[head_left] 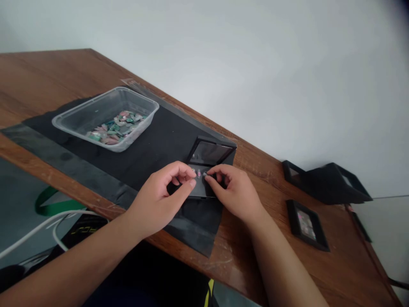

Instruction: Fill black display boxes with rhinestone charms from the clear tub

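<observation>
A shallow black box (201, 187) stands on the black mat with its clear-windowed lid (211, 152) raised at the back. A few small pieces lie inside it, among them a pinkish chip (198, 173). My right hand (234, 187) comes in from the right and pinches a small grey chip (205, 174) between thumb and index finger, just above the box floor. At the box's left side is my left hand (168, 194), its thumb and index tips slightly apart with nothing visible between them. Its other fingers are curled.
A clear plastic tub (128, 143) of pink, green and white chips sits to the left on the black mat (162, 140). On the wooden table (252, 170) at right stand a filled black box (306, 226) and more black boxes (335, 183) against the wall. A white cable (41, 230) hangs below.
</observation>
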